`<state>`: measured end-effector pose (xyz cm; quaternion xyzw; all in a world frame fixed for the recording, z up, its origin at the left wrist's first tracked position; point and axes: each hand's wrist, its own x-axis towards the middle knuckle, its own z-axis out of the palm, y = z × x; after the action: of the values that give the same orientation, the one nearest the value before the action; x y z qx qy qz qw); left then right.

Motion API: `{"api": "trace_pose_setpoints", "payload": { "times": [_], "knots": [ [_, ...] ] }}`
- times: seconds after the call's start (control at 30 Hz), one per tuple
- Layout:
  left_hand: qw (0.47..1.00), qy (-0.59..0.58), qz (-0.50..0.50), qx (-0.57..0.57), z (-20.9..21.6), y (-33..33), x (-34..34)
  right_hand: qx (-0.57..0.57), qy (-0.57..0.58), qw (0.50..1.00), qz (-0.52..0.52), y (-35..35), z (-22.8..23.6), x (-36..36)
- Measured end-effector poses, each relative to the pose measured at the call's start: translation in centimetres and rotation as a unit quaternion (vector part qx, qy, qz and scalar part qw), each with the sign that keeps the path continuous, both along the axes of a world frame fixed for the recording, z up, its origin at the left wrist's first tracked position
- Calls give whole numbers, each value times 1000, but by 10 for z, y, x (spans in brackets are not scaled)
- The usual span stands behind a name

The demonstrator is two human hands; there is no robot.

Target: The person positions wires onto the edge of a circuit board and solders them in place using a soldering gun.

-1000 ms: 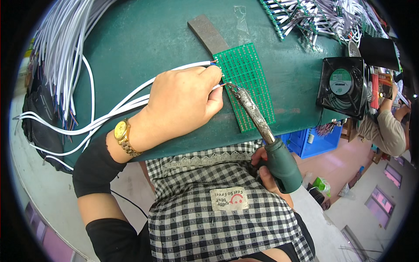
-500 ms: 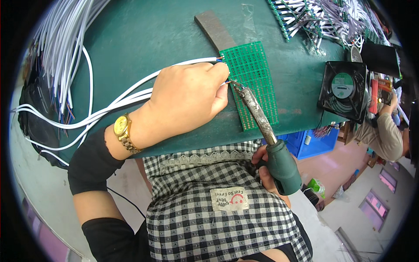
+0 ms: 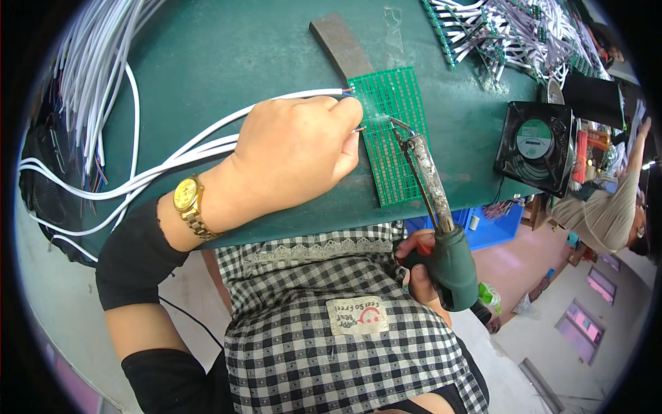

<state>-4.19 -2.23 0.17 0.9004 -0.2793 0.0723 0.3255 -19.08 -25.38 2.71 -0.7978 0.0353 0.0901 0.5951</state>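
Note:
A green circuit board panel [image 3: 386, 169] lies on the green tabletop, its far end over a flat metal bar [image 3: 341, 47]. My left hand [image 3: 296, 148] is closed in a pinch on a white cable [image 3: 227, 123] at the panel's left edge; bared brown and blue wire ends show beside the fingertips, which hide the contact. My right hand [image 3: 420, 276] grips a soldering iron [image 3: 433, 181] by its dark green handle, part of a red trigger showing under the fingers. The iron's bent tip is over the panel, right of my left fingertips, with faint smoke near it. Whether the tip touches cannot be told.
A bundle of white cables [image 3: 96, 83] lies at far left on a black bag-like thing [image 3: 45, 165]. Finished-looking boards with cables [image 3: 510, 34] pile up at far right. A black fan [image 3: 536, 147] stands at the right edge, above a blue crate [image 3: 500, 228]. Another person's arm [image 3: 600, 217] is beyond.
The iron's tip has moved right, away from the wire ends at my left fingertips. Smoke now shows over the panel. My left hand keeps its pinch. The other person's arm has shifted.

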Motion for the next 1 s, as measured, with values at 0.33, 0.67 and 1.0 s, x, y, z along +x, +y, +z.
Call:
{"api": "trace_pose_setpoints", "payload": {
  "times": [0.33, 0.67, 1.0],
  "knots": [
    [1000, 1, -6, 3, 3, -1, 0, 149, -48, 985, -75, 15, 1, 16],
    [1000, 9, -5, 9, 10, -3, -3, 242, -45, 965, -93, 13, -16, 28],
    [1000, -4, -3, -26, 20, 2, 5, 218, -20, 974, -60, 5, -13, 20]
  ]
}}
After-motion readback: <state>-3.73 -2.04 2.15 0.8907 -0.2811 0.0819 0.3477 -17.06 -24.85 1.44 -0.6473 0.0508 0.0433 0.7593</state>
